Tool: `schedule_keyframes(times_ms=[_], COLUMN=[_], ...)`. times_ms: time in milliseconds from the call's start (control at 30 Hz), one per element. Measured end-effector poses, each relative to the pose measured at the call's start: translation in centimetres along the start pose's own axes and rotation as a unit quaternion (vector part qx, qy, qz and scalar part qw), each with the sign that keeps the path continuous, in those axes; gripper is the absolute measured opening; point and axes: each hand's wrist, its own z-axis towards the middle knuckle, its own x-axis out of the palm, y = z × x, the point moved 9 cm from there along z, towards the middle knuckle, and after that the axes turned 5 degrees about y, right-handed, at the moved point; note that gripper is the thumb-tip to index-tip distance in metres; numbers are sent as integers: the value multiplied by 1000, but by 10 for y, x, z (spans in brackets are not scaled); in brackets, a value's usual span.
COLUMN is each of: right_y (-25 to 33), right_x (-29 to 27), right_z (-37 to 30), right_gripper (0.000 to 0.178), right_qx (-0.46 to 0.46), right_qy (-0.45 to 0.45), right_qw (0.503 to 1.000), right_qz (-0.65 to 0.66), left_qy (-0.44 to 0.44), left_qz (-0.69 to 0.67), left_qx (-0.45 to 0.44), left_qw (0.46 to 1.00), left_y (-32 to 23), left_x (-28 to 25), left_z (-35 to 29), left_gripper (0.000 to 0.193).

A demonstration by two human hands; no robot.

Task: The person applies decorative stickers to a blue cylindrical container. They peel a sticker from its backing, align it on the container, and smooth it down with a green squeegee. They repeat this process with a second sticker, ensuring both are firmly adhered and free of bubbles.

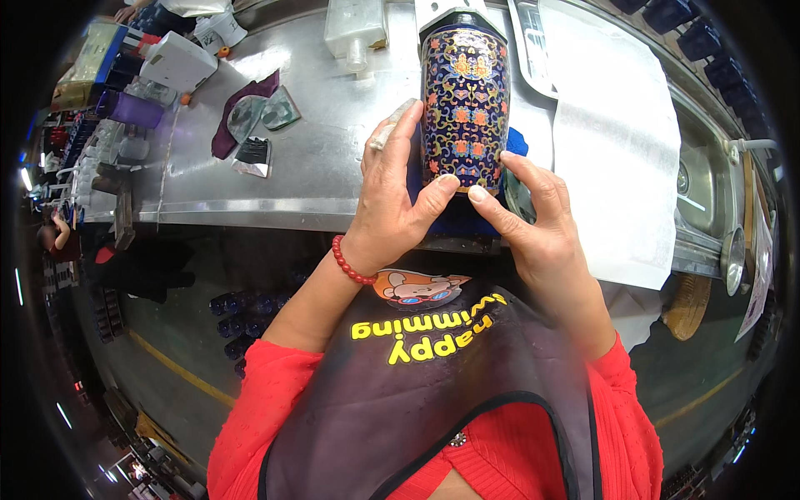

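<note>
A dark blue vase (465,108) covered in a colourful floral pattern lies on the worktop, its narrower neck end away from me. Along its left side rest the stretched fingers of my left hand (392,187); the thumb touches the vase's near end. One left finger has a pale wrapping. Over on the right side, my right hand (542,217) has its index fingertip against the vase and its thumb by the near edge, the two spread apart. Neither hand is wrapped round the vase. Blue cloth (517,143) shows beside and under it.
On the metal worktop (317,142) left of the vase lie a purple cloth (223,137), grey-green pads (279,108) and a small black-and-silver piece (252,157). A clear bottle (356,33) lies beyond. White sheeting (617,158) and a metal sink (700,175) are at right.
</note>
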Motion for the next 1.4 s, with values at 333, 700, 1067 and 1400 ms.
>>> schedule_keyframes(times_ms=[333,700,1067,1400], right_y=[1,-55,-39,-50], right_x=[1,16,22,-20], right_z=[1,-39,-22,-13], right_gripper=[53,28,26,23], right_qx=[-15,309,221,113], right_qy=[0,-136,-91,-164], right_qw=[1000,829,907,952], right_qz=[-12,446,348,231], left_qy=[-2,-45,-48,-15], left_qz=[14,269,298,247], left_qx=[7,152,173,105], left_qw=[1000,950,938,963], left_y=[-2,-30,-33,-33], left_x=[2,12,12,11], left_z=[-1,-51,-50,-7], left_gripper=[79,55,43,89])
